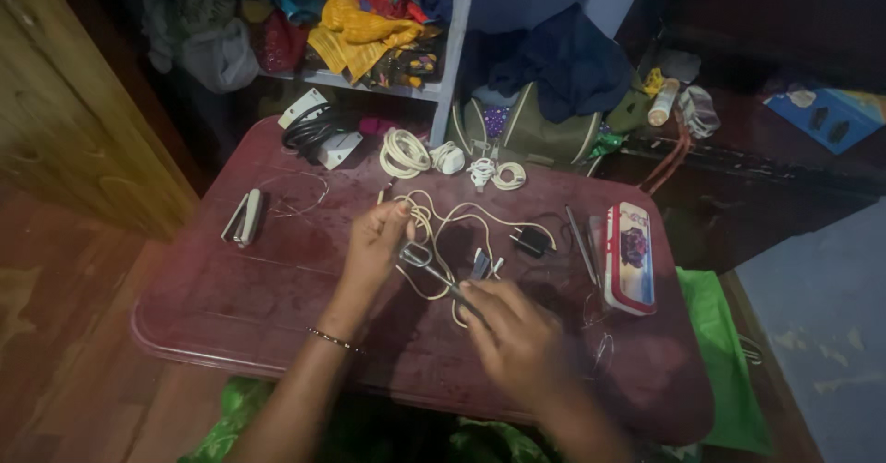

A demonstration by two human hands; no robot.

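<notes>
Scissors (434,269) engage the cream cable (443,228) mid-desk (231,306); my left hand (374,246) grasps both, my right hand (517,334) pinches the tip. I judge cutting next, needing steady tension.

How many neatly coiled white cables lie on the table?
3: one large coil at the table's far edge, a smaller bundle right beside it, and a pair of small loops further right. Others may be hidden.

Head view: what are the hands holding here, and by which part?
The left hand pinches a loop of the cream cable. The right hand grips what looks like a metal tool by its near end; motion blur hides the exact hold.
</notes>
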